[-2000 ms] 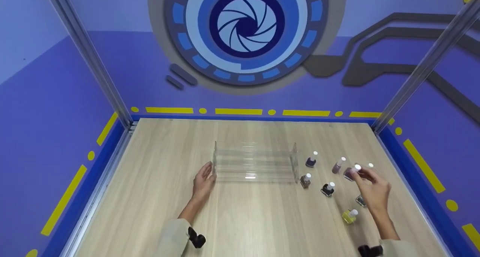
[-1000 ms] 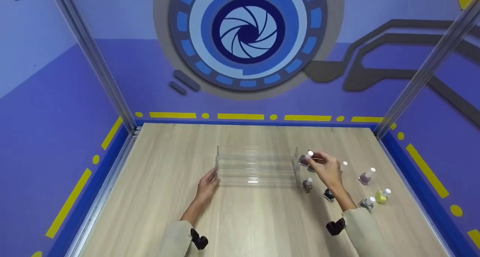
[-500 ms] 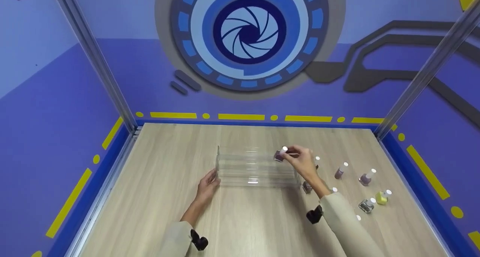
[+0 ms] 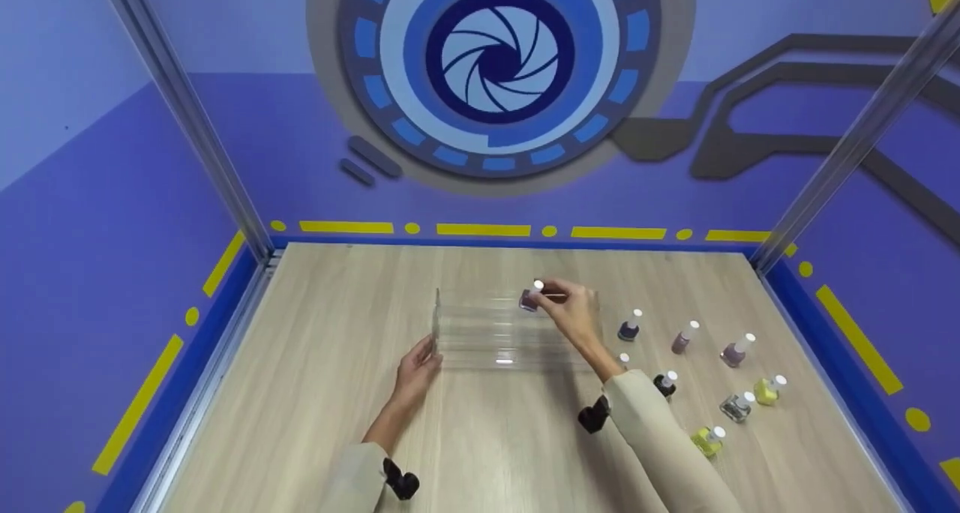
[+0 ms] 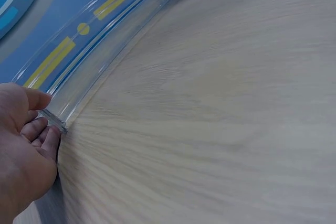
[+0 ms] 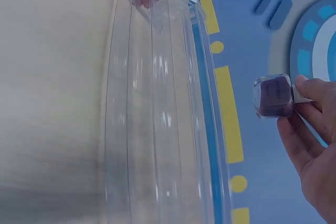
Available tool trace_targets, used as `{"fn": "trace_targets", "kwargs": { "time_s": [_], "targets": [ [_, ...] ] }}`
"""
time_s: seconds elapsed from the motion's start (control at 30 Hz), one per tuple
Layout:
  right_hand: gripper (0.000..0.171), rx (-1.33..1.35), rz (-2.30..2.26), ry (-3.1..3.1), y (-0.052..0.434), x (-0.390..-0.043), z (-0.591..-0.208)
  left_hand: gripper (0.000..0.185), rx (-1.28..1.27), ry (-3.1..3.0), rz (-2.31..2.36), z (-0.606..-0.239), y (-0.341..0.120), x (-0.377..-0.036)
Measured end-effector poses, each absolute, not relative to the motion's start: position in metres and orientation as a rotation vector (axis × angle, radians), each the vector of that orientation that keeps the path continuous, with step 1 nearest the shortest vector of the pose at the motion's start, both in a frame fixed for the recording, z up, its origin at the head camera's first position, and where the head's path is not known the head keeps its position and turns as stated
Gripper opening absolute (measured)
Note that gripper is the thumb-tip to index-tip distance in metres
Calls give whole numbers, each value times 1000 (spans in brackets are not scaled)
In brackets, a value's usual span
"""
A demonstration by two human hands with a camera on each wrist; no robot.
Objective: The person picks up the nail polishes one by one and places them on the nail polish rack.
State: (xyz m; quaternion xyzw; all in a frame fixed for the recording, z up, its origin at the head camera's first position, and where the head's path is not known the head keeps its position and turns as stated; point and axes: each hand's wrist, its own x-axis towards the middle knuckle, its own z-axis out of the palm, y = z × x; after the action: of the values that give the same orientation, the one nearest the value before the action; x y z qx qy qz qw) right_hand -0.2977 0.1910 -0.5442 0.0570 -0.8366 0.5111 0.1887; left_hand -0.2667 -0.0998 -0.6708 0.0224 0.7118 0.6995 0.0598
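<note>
Nail polish bottle [image 4: 529,298], mauve one, is pinched by its white cap in the right hand [image 4: 571,312], hanging over the back tier of the clear acrylic rack [image 4: 480,340]. Left hand [image 4: 417,369] steadies the rack's left end, fingers loosely on it. Looks like placing time: lower it upright onto that step. Other bottles [image 4: 684,337] wait to the right.

I count nine nail polish bottles: one [image 4: 529,298] in my hand at the rack's [image 4: 480,333] 12 o'clock edge, eight on the desk [image 4: 315,393] at its 3 o'clock. One clear rack.
</note>
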Motion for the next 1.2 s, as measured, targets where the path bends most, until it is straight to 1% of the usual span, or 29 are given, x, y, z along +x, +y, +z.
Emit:
{"fn": "trace_targets", "kwargs": {
  "time_s": [0.1,0.33,0.5,0.8,1.0,1.2],
  "targets": [
    [24,140,1479,-2352,180,-301,-548,53,56,2132,2137,-671,-99,-266],
    [22,218,1676,-2233,154,-311,-558,53,36,2071,2152,-669,-99,-265],
    [19,189,1672,-2301,140,-318,-558,54,54,2061,2157,-668,-98,-263],
    [18,254,1698,-2281,116,-328,-562,54,73,2063,2164,-666,-99,-264],
    [18,222,1702,-2283,106,-334,-567,54,100,2091,2150,-666,-99,-264],
    [19,149,1663,-2308,107,-338,-576,53,100,2122,2140,-667,-99,-261]
  ]
}}
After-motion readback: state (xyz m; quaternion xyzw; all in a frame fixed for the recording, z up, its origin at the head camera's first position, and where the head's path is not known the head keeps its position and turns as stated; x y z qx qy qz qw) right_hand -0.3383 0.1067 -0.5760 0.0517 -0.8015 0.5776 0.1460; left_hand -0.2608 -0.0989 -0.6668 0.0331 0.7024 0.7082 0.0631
